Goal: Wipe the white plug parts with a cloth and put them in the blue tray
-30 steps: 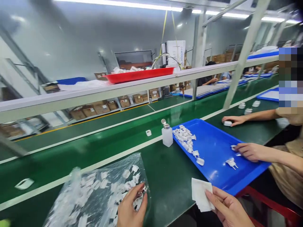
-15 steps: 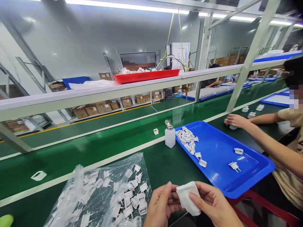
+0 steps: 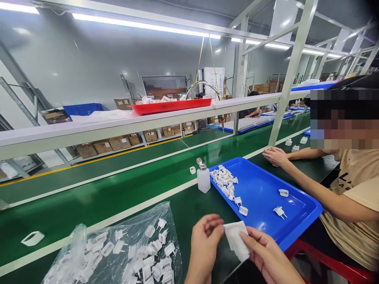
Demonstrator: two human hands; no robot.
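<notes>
A folded white cloth (image 3: 237, 240) is pinched between the thumb and fingers of my right hand (image 3: 265, 250), above the front edge of the green work surface. My left hand (image 3: 205, 242) is raised just left of the cloth, thumb and curled fingers drawn together and slightly blurred. Whatever they may hold is hidden. To the left, a clear plastic bag (image 3: 174, 236) lies with several white plug parts (image 3: 154, 262) on or in it. Beyond my hands is a blue tray (image 3: 257, 213) with a pile of white plugs (image 3: 223, 179) along its left side.
A pump bottle (image 3: 203, 179) with its lid raised stands against the tray's left corner. White housings (image 3: 32, 238) lie on the green belt (image 3: 118, 185). A co-worker's hands (image 3: 276, 156) are past the tray. A shelf bearing a red tray (image 3: 171, 105) crosses ahead.
My left fingers have drawn up and slightly away from the cloth, which looks flatter in my right hand. The view has shifted right and up. The co-worker's hands have come together.
</notes>
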